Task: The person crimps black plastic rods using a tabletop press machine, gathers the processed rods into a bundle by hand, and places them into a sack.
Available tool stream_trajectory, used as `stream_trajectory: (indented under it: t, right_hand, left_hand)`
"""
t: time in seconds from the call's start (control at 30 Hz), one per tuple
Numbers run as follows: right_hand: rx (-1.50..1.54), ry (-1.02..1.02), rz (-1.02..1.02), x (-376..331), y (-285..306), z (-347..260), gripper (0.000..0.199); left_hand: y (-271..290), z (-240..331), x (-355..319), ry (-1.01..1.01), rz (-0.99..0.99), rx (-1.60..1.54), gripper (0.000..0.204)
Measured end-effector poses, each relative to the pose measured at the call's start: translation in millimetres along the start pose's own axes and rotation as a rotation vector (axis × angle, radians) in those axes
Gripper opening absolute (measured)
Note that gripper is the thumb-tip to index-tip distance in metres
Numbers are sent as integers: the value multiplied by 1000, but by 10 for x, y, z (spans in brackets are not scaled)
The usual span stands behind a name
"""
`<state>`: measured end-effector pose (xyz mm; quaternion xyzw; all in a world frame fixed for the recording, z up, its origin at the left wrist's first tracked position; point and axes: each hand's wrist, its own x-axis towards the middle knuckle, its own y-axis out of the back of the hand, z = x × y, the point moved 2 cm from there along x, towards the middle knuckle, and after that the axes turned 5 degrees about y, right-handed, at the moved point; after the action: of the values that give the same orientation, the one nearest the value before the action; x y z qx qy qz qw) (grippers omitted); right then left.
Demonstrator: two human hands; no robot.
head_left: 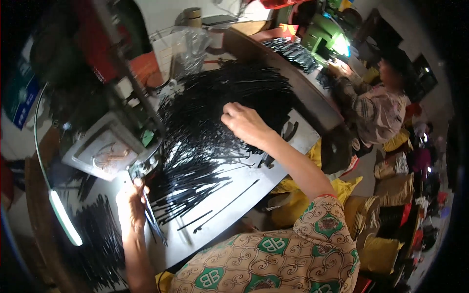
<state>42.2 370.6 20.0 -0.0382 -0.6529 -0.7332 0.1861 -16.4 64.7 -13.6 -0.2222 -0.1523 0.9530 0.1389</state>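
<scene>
My left hand (130, 205) is at the head of a bench machine (144, 166), its fingers pinched on a thin dark strip (152, 222) that hangs down below them. Where the strip's upper end meets the machine is too small to make out. Over a large heap of thin black strips (215, 90) my right hand (244, 122) is held with curled fingers. Whatever those fingers hold, if anything, is hidden. Loose strips fan out on the white tabletop (210, 222) between my hands, and one long strip (226, 206) lies apart near the front edge.
A clear guard panel (105, 151) and a lit tube lamp (66, 218) stand at the left. More black strips (95, 244) lie below them. A brown board (288, 73) borders the heap's far right side. Beyond it, a person (376, 105) works at a green machine (320, 36).
</scene>
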Motion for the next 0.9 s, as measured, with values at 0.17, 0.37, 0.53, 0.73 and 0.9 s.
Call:
stream_trajectory:
  t: [0.17,0.37,0.53,0.73,0.9]
  right_hand:
    - [-44,-22,-15,-40,-44,21,15]
    - [-65,46,50,-82,-36,-33,12]
    - [-78,393,468,107,320,-728,10]
    - [137,502,522,404,398,-1180,12]
    - [941,118,21,605,-179,-1296,14]
  left_hand:
    - [102,-8,33,-57,-81,-3,11]
    - [65,5,-6,6,-76,52,9]
    - [142,-47,-46,-5,-67,60,15]
    - [-78,-6,-67,115,0,110,12]
    - [-36,30,-110,77,-24,173,8]
